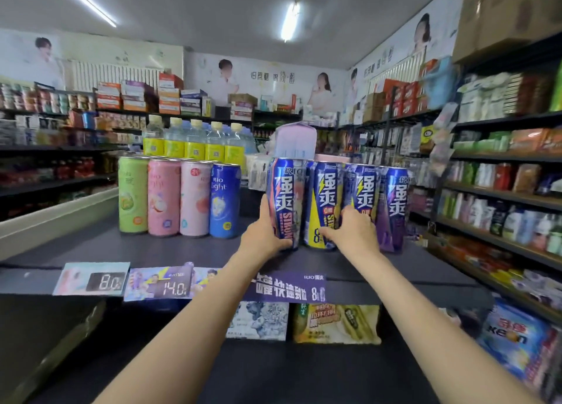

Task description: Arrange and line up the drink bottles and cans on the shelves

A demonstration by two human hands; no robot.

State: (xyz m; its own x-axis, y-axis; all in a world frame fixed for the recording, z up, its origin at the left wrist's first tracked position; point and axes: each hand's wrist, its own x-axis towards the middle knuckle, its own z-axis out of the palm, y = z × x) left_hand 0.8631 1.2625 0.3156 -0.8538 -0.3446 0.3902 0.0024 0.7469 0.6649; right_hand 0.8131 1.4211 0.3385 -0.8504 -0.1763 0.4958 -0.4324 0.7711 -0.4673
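On the dark top shelf (170,251) stand several tall blue cans with big white characters. My left hand (264,233) is wrapped around the leftmost blue can (286,190), which leans slightly. My right hand (352,230) grips the base of the yellow-striped blue can (324,196) beside it, its fingers spread across the front. Two more blue cans (392,202) stand to the right. Further left is a row of slim cans: green (133,193), two pink (179,196) and blue (225,199). Behind them stand clear bottles with yellow labels (194,143).
Price tags (94,279) hang along the shelf's front edge. Packaged goods (334,324) sit on the shelf below. A pink carton (296,142) stands behind the blue cans. Stocked shelves (501,196) line the aisle on the right; more shelving runs along the left wall.
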